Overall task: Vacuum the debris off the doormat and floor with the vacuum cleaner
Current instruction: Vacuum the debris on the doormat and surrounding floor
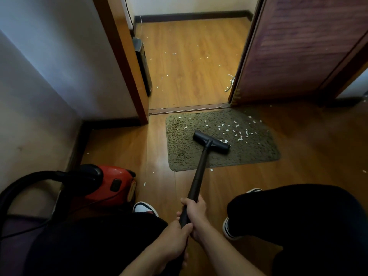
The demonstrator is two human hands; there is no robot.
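Black wand gripped in my 2 hands, right hand ahead of left hand; its nozzle rests out front on the green doormat beside white debris.

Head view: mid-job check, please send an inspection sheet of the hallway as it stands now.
Surface: brown wooden plank floor, with an olive-green shaggy doormat before the doorway threshold.
Job's things: black T-shaped vacuum nozzle rests on the doormat, on a black wand; red canister vacuum sits at left.
Clutter: small white paper scraps on the doormat's right half, beyond the threshold, a few near the canister.
Grippers: left hand and right hand both grip the wand, right hand ahead.
Cables: black hose arches from the canister.
Surroundings: open reddish-brown door right, wooden door frame left.
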